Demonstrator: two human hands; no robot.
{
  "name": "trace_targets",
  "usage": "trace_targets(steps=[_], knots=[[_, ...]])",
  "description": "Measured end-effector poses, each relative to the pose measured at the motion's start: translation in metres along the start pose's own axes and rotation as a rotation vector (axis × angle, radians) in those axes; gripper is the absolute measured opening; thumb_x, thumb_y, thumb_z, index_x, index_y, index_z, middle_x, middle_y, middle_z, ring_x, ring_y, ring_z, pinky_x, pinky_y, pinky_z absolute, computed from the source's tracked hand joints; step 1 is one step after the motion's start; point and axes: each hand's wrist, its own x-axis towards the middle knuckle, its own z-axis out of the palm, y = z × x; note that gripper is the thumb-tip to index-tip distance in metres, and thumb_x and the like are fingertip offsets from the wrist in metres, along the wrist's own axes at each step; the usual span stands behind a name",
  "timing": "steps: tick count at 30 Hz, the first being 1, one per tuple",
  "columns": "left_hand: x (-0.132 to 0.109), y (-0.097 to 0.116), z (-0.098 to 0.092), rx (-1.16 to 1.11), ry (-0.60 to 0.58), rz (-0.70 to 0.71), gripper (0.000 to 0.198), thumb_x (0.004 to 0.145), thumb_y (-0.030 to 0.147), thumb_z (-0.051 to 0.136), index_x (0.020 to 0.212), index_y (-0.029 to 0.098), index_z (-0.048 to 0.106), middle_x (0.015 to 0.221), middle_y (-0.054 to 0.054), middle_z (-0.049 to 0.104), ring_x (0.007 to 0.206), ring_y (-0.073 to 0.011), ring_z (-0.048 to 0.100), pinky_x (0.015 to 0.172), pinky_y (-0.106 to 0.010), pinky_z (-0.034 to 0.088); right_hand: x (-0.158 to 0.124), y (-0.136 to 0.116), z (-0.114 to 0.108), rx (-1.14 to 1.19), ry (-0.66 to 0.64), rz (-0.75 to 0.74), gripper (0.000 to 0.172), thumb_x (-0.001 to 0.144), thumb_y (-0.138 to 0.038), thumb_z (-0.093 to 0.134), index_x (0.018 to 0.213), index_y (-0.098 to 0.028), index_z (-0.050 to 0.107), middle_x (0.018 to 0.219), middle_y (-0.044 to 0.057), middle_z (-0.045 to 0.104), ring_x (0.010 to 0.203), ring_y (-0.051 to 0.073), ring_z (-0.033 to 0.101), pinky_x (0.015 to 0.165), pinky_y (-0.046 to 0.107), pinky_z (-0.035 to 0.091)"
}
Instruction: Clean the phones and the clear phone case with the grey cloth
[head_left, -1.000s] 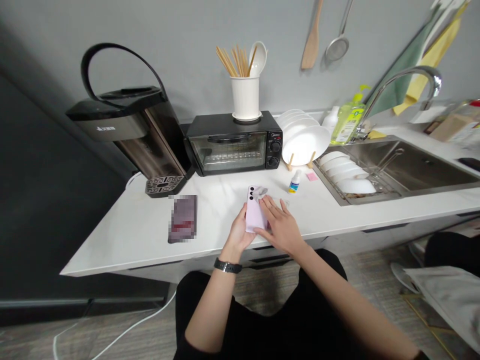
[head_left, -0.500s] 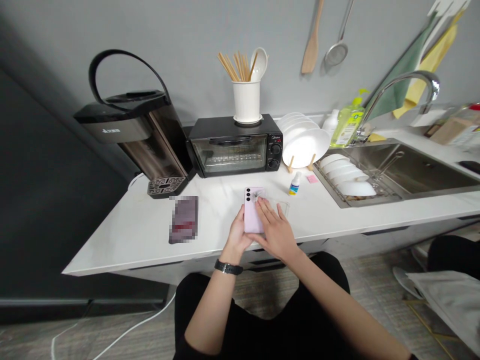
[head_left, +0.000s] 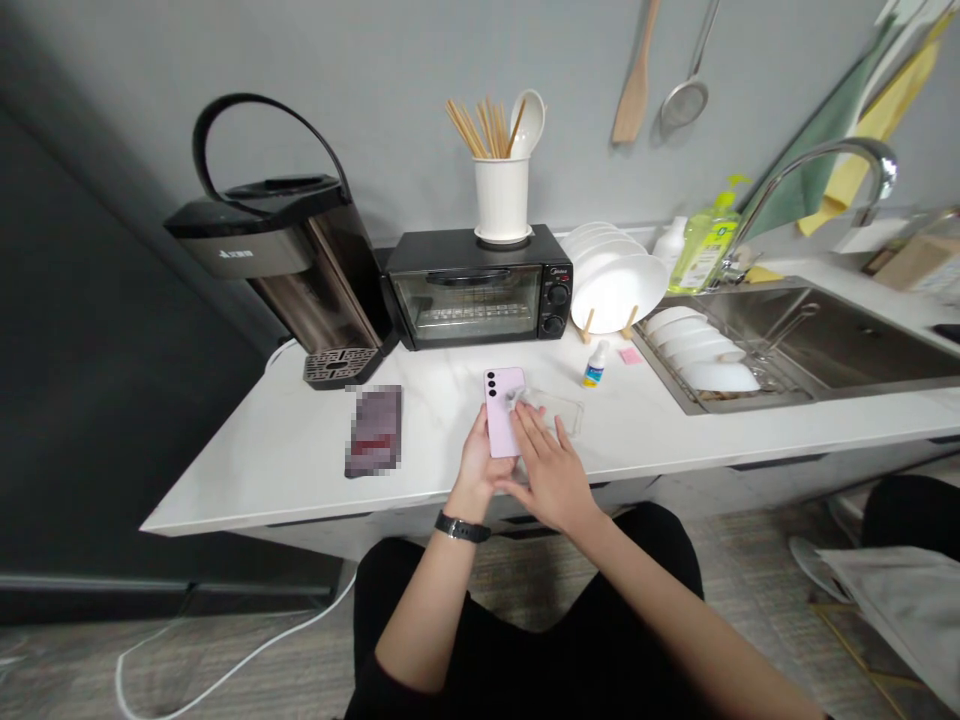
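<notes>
Lilac in colour, the phone (head_left: 501,422) is gripped by our left hand (head_left: 475,466) along its lower left side, at the front of the white counter (head_left: 262,470), back facing up. Our right hand (head_left: 555,476) lies over the phone's right side, fingers extended, fingertips on a pale crumpled wipe (head_left: 520,397); whether they pinch it or only press it, we cannot tell. Just right of the phone we record a clear case (head_left: 564,409), partly hidden by the right hand. Beyond it stands a small bottle (head_left: 595,366), near a flat pink square (head_left: 631,355).
</notes>
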Motion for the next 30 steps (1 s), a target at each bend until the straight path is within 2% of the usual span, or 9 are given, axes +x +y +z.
trace_targets(steps=[3, 6, 11, 14, 19, 22, 24, 27, 30], knots=[[0.001, -0.004, 0.004, 0.010, 0.030, 0.049, 0.044, 0.108, 0.034, 0.040, 0.138, 0.013, 0.064, 0.131, -0.010, 0.074, 0.135, -0.0223, 0.061, 0.120, -0.034, 0.041, 0.030, 0.006, 0.000, 0.006, 0.041, 0.104, 0.089, 0.103, -0.065, 0.039, 0.165, -0.005, 0.017, 0.171, 0.020, 0.020, 0.159, 0.034, 0.020, 0.127, 0.060, 0.017], [-0.003, -0.005, 0.001, 0.009, -0.009, 0.045, 0.045, 0.109, 0.037, 0.037, 0.137, 0.017, 0.065, 0.135, -0.008, 0.072, 0.143, -0.0222, 0.054, 0.122, -0.035, 0.038, 0.043, -0.006, 0.003, 0.043, 0.030, 0.055, 0.086, 0.104, -0.063, 0.038, 0.164, -0.004, 0.022, 0.171, 0.020, 0.020, 0.159, 0.033, 0.020, 0.127, 0.058, 0.019], [-0.007, -0.001, -0.006, 0.046, -0.032, -0.008, 0.053, 0.108, 0.041, 0.032, 0.137, 0.009, 0.064, 0.126, -0.017, 0.074, 0.134, -0.0264, 0.062, 0.119, -0.040, 0.042, -0.002, -0.023, 0.005, 0.071, -0.006, -0.172, 0.095, 0.099, -0.071, 0.043, 0.164, -0.005, 0.022, 0.170, 0.017, 0.026, 0.159, 0.031, 0.022, 0.130, 0.055, 0.016], [-0.003, 0.001, -0.004, 0.023, -0.035, 0.013, 0.053, 0.108, 0.041, 0.036, 0.139, 0.006, 0.061, 0.122, -0.018, 0.075, 0.124, -0.0278, 0.069, 0.117, -0.044, 0.045, -0.018, -0.011, 0.000, 0.029, -0.012, -0.149, 0.094, 0.099, -0.071, 0.043, 0.164, -0.008, 0.023, 0.170, 0.016, 0.027, 0.158, 0.031, 0.025, 0.129, 0.056, 0.017], [0.001, -0.003, -0.002, 0.022, 0.011, 0.020, 0.044, 0.106, 0.033, 0.044, 0.141, 0.012, 0.062, 0.123, -0.011, 0.077, 0.123, -0.0225, 0.069, 0.118, -0.033, 0.044, 0.026, 0.007, -0.005, -0.010, 0.034, 0.075, 0.089, 0.102, -0.065, 0.039, 0.164, -0.004, 0.022, 0.170, 0.021, 0.023, 0.158, 0.034, 0.024, 0.127, 0.061, 0.019], [0.000, -0.004, -0.007, 0.034, -0.026, 0.047, 0.044, 0.106, 0.034, 0.043, 0.143, 0.018, 0.062, 0.131, -0.007, 0.074, 0.135, -0.0218, 0.061, 0.119, -0.032, 0.042, 0.040, -0.005, 0.000, 0.025, 0.037, 0.058, 0.089, 0.102, -0.066, 0.040, 0.162, -0.002, 0.026, 0.169, 0.021, 0.024, 0.159, 0.033, 0.023, 0.127, 0.058, 0.021], [-0.001, -0.003, -0.011, 0.033, -0.056, 0.023, 0.048, 0.107, 0.040, 0.039, 0.142, 0.017, 0.062, 0.134, -0.010, 0.072, 0.141, -0.0241, 0.056, 0.120, -0.035, 0.041, 0.027, -0.018, 0.005, 0.057, 0.022, -0.042, 0.092, 0.100, -0.068, 0.042, 0.162, -0.002, 0.027, 0.169, 0.020, 0.026, 0.158, 0.033, 0.024, 0.128, 0.056, 0.020], [0.000, -0.001, -0.012, 0.044, -0.078, -0.024, 0.055, 0.108, 0.042, 0.033, 0.142, 0.009, 0.060, 0.130, -0.017, 0.073, 0.137, -0.0274, 0.060, 0.119, -0.041, 0.042, -0.006, -0.024, 0.007, 0.070, 0.005, -0.148, 0.096, 0.098, -0.072, 0.046, 0.163, -0.005, 0.025, 0.167, 0.018, 0.033, 0.157, 0.032, 0.028, 0.129, 0.055, 0.020], [0.002, 0.000, -0.007, 0.038, -0.048, -0.036, 0.056, 0.108, 0.042, 0.034, 0.141, 0.005, 0.060, 0.123, -0.018, 0.075, 0.127, -0.0266, 0.067, 0.118, -0.041, 0.044, -0.015, -0.010, 0.002, 0.018, 0.014, -0.069, 0.094, 0.098, -0.070, 0.046, 0.165, -0.008, 0.022, 0.167, 0.018, 0.034, 0.155, 0.035, 0.032, 0.127, 0.058, 0.021]])
